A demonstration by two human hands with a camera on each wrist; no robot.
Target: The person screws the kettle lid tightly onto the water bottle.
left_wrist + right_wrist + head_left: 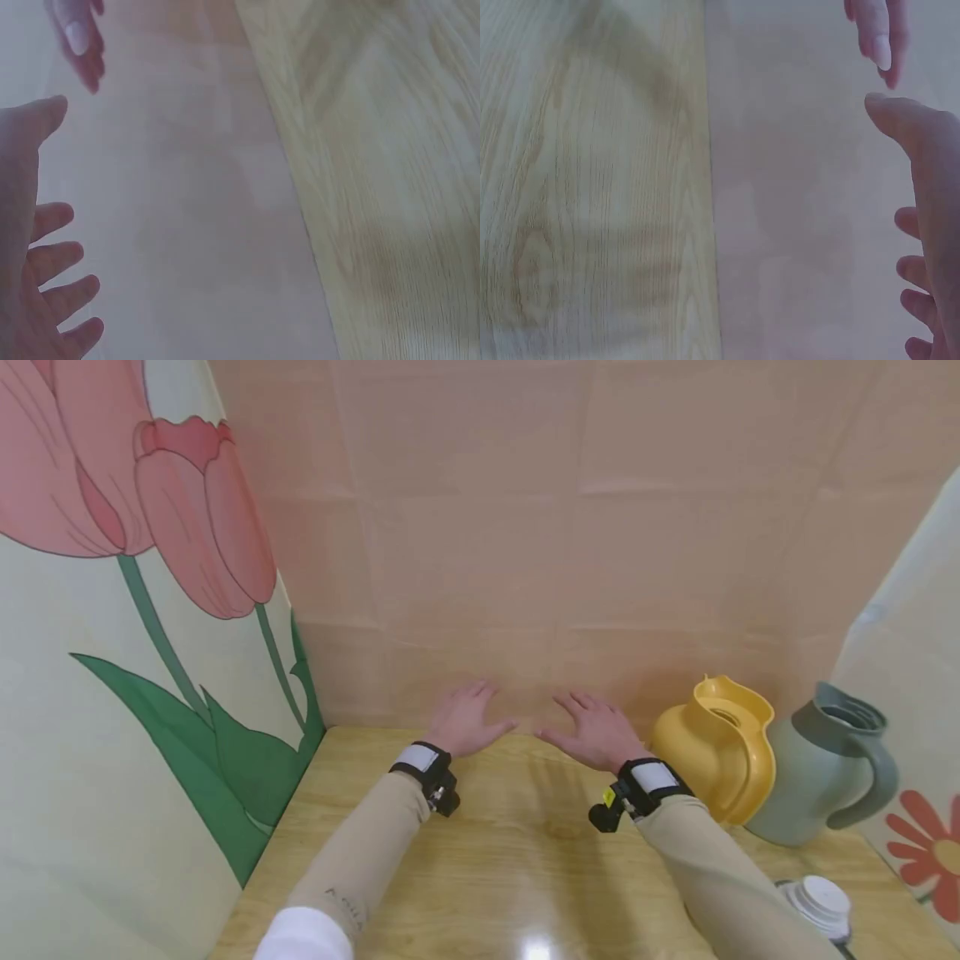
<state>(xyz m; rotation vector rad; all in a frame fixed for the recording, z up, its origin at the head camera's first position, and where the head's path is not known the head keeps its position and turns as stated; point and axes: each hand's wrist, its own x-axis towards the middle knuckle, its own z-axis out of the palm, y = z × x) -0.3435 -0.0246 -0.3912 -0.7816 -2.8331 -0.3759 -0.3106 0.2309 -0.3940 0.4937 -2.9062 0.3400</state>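
Observation:
Both arms reach forward over a wooden table (480,860), toward its back edge. My left hand (463,720) has its fingers spread and the thumb pointing inward; nothing is in it. Facing it, my right hand (596,731) is likewise spread, thumb inward, and holds nothing. A short gap separates the two thumbs. Just right of the right hand stands a yellow pitcher (697,760), the thing nearest to it. In the left wrist view the left fingers (64,296) extend apart from one another, and the right wrist view shows the right thumb (900,116) stretched out.
A grey-green pitcher (802,777) with a handle stands beside the yellow one. Near the right forearm is a white-lidded jar (821,902), partly hidden by the sleeve. A plain pinkish-brown cloth (480,527) hangs behind the table, and a tulip-printed cloth (150,710) borders the left side.

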